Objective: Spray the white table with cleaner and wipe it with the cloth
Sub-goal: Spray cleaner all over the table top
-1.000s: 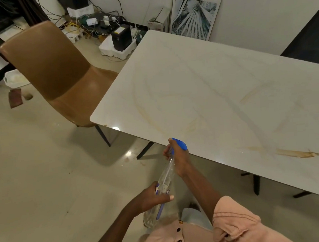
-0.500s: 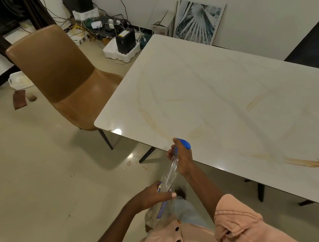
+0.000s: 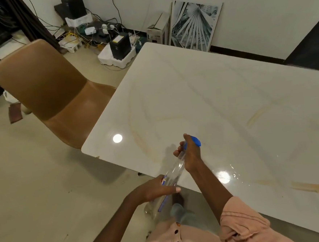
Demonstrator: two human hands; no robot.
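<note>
The white worktop [image 3: 220,107] fills the centre and right of the frame, its near-left corner just left of centre. Its glossy surface bears faint tan arcs and streaks, with one darker brown smear [image 3: 318,188] at the lower right edge of the frame. Two ceiling-light reflections show on the surface, and small wet glints lie beside the lower one, near the worktop's front edge.

A clear spray bottle [image 3: 174,173] with a blue head is held at lower centre, tilted, its head up over the worktop's front edge and its base down toward the person's body. The right hand [image 3: 190,153] grips the neck and blue head, fingers curled round it. The left hand [image 3: 157,189] holds the lower body of the bottle, fingers wrapped round it and thumb laid across. The base of the bottle is blurred, and its fill level cannot be read. A peach sleeve [image 3: 243,222] is rolled up on the right arm.

A brown chair [image 3: 45,94] stands at the left of the frame, its seat just beside the worktop's left edge. In the upper centre, cables, adapters and a black box on white foam [image 3: 120,48] sit on the floor. A framed leaf print [image 3: 195,24] leans against the wall beyond the worktop's far end.
</note>
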